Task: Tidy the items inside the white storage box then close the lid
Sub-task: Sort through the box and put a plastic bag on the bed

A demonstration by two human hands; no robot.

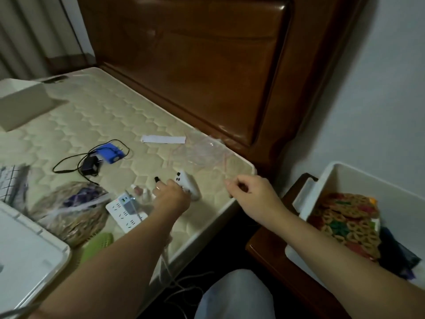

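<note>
Closest to the camera, two bare forearms reach out over a knee in pale trousers (232, 295). On the mattress (92, 125), the left hand (171, 196) curls its fingers around a white remote control (187, 184), which still touches the bed. Just left of that hand lie a white power strip (125, 214), a small clear bottle (139, 191) and a small black cap (156, 179). The right hand (250, 192) hovers over the mattress corner with fingers loosely bent; whether they pinch the clear plastic bag (202, 150) lying just beyond cannot be told. Farther back sit a white paper strip (163, 139), a blue gadget (110, 154) and a black adapter with cord (90, 165). A woven basket in plastic (69, 212) lies at left beside a white lid (25, 254). The white storage box (333, 180) stands open on a wooden nightstand (271, 249) at right, holding a colourful woven mat (345, 217) and dark cloth (397, 256).
</note>
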